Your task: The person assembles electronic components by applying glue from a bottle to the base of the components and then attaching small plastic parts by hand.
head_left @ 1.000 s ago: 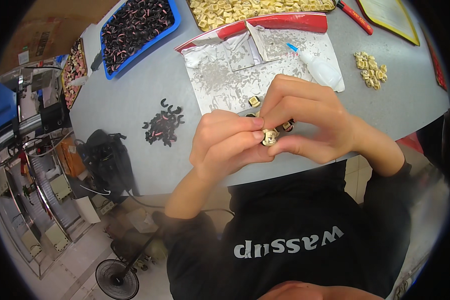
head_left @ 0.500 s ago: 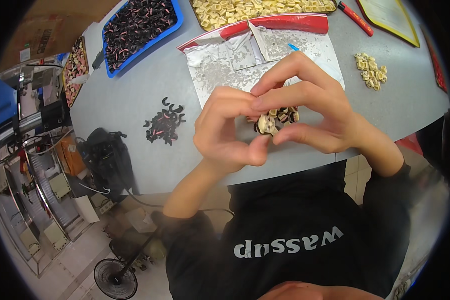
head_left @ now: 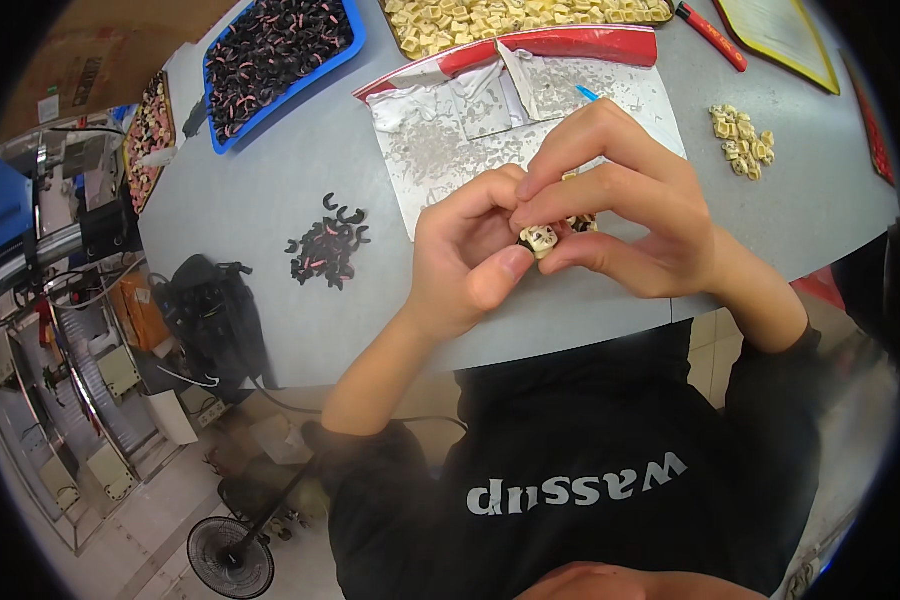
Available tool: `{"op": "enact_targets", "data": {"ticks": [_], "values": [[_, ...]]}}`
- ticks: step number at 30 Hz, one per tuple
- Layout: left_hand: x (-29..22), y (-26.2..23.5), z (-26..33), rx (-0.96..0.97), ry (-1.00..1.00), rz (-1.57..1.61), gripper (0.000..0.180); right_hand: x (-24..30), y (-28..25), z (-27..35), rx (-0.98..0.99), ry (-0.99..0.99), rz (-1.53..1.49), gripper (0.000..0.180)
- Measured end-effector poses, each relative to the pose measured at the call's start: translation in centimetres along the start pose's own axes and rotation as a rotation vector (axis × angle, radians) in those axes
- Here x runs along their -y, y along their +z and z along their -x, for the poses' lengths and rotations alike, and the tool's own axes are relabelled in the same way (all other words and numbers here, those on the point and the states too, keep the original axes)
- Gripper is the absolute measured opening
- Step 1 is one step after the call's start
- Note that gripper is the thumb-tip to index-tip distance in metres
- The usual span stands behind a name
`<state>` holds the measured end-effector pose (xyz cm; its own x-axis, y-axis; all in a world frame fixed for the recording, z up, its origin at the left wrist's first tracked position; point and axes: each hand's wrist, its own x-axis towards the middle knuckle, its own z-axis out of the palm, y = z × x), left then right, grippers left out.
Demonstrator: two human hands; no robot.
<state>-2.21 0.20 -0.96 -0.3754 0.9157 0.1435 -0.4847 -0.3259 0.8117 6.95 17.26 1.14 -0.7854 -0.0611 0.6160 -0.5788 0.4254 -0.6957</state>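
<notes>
Between the fingertips of both hands is a small cream-coloured moulded piece [head_left: 538,240] with dark spots and a black part at its left side. My left hand [head_left: 465,250] is closed, its thumb against the piece's left side and its fingers curled behind. My right hand [head_left: 645,225] pinches it from the right with thumb and fingers, the palm arched. Behind the right fingers, partly hidden, lie more small cream-and-black pieces [head_left: 583,223] on the table. A loose heap of black curved pieces [head_left: 327,248], some with pink, lies left of my left hand.
Ahead lies a white sheet [head_left: 420,165] with a red edge and grey smears, a blue stick [head_left: 587,93] on it. Beyond are a blue tray [head_left: 359,32] of black-and-pink curved pieces and many cream pieces [head_left: 520,15]. A cream heap [head_left: 742,142] and red tool [head_left: 710,37] lie right.
My left hand has shifted right and slightly up, closer to my right hand. The cream piece has turned and moved slightly up, its spotted side now showing more plainly.
</notes>
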Motion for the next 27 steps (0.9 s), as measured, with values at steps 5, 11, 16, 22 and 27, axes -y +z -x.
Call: {"op": "enact_targets", "data": {"ticks": [5, 11, 16, 22, 27], "values": [[-0.22, 0.16, 0.06, -0.035, -0.069, 0.045, 0.032, -0.06, 0.21, -0.05, -0.02, 0.003, 0.053, 0.03], [-0.43, -0.23, 0.32, -0.046, -0.15, 0.046, 0.035, -0.18, 0.39, -0.11, 0.0, -0.005, 0.096, 0.029], [-0.55, 0.24, 0.22, -0.114, -0.194, 0.007, 0.035, -0.19, 0.4, 0.08, 0.002, 0.013, 0.093, 0.029], [-0.3, 0.03, 0.24, -0.106, -0.2, -0.022, 0.035, -0.24, 0.46, 0.15, 0.006, 0.03, 0.078, 0.027], [-0.48, 0.44, 0.16, -0.13, -0.202, -0.007, 0.036, -0.08, 0.41, -0.04, 0.005, 0.031, 0.076, 0.027]]}}
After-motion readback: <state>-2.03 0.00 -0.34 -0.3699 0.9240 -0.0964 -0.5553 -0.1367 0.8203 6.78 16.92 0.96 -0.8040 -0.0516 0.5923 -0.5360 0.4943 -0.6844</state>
